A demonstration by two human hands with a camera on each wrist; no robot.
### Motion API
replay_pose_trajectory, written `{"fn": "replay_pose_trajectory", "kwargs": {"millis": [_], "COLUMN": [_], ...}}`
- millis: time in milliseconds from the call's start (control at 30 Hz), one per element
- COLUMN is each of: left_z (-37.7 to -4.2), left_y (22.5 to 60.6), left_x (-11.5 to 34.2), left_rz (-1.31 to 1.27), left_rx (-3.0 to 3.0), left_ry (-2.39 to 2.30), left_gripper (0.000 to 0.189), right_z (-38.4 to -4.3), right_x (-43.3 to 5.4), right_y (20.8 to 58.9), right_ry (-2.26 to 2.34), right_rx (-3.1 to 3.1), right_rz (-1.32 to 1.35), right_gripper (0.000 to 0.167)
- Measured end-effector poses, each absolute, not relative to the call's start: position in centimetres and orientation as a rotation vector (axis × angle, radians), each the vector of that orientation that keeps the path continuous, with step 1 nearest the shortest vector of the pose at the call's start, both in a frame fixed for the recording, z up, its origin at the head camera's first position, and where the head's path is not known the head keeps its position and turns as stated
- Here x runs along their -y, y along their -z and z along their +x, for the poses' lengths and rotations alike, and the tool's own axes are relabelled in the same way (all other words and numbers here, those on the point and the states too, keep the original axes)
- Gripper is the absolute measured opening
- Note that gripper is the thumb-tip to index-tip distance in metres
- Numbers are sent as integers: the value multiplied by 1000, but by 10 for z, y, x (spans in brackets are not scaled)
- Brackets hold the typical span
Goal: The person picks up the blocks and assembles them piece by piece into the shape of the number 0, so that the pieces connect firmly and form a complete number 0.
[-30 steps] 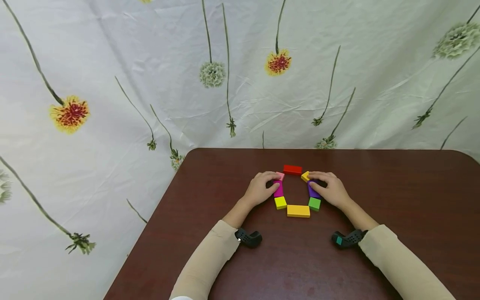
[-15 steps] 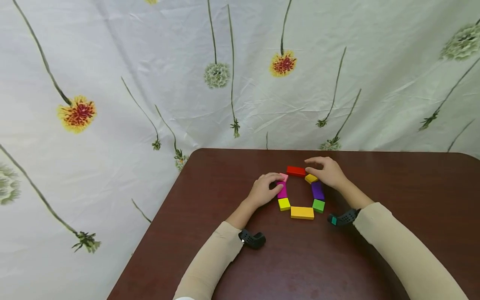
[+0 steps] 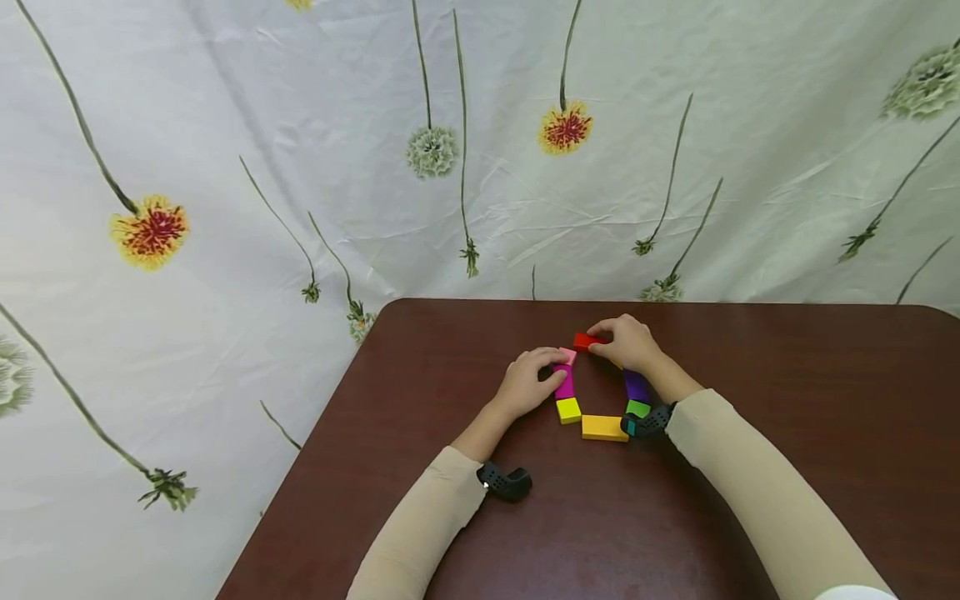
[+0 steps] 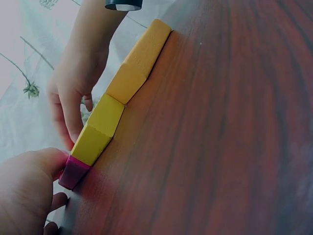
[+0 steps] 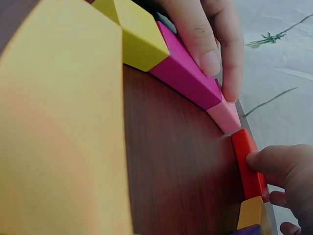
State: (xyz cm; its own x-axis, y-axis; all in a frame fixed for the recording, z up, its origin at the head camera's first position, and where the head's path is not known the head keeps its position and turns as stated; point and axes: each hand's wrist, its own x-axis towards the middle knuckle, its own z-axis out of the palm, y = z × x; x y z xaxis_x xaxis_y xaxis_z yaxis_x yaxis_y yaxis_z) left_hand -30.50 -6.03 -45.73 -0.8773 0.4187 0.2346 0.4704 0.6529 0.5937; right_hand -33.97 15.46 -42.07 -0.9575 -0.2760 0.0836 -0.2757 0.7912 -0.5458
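Coloured blocks form a ring on the table. My left hand rests on the ring's left side, its thumb touching the magenta block and a finger touching the pink block. At the far end, my right hand pinches the red block with the thumb on its near side. The fingertips behind it are partly hidden. An orange-yellow block sits beside the red one, mostly covered by the right hand in the head view. A purple block lies below the right hand.
Nearer me are a small yellow block, a long orange-yellow block and a green block, partly behind the right wrist's black band. The brown table meets a flowered cloth at its far edge.
My right hand has left the purple and orange-yellow blocks, moved away from me and leftward, and taken hold of the red block. My left hand stays on the magenta and pink blocks.
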Motion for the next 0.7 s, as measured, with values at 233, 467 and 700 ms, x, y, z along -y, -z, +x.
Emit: {"fn": "replay_pose_trajectory", "kwargs": {"millis": [233, 467, 700], "left_z": [-304, -304, -304], "left_y": [456, 454, 455], "left_x": [58, 56, 56], "left_rz": [-747, -747, -754], "left_rx": [2797, 2804, 2809], "left_ry": [1022, 1027, 1012], "left_gripper": [34, 35, 35], "right_z": [-341, -340, -339], "right_x": [-159, -164, -165], "right_y": [420, 416, 417], "right_ry": [908, 927, 924], "right_rx": [-2957, -2926, -2894], "right_rz": [-488, -518, -513], "right_gripper": [29, 29, 30]}}
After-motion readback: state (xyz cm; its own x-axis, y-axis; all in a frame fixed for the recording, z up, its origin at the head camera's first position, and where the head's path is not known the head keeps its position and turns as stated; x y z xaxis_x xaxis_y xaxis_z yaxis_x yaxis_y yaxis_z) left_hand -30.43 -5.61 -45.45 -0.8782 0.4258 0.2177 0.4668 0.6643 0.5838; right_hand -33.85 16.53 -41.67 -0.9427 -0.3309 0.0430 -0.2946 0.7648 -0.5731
